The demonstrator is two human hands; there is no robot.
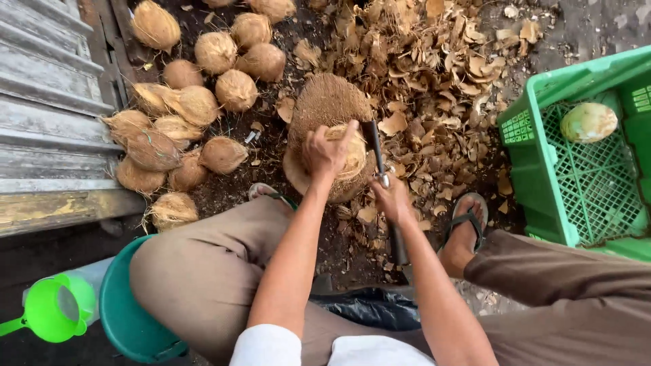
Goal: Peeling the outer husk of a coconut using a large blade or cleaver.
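My left hand grips a husked brown coconut that rests on a round fibrous chopping block. My right hand holds the handle of a long dark knife. Its blade stands against the right side of the coconut. I sit with my knees apart, both feet in sandals on the ground.
A pile of several husked coconuts lies to the left by a wooden wall. Shell chips litter the ground behind and right. A green plastic crate at right holds one peeled pale coconut. A teal bucket and green jug stand lower left.
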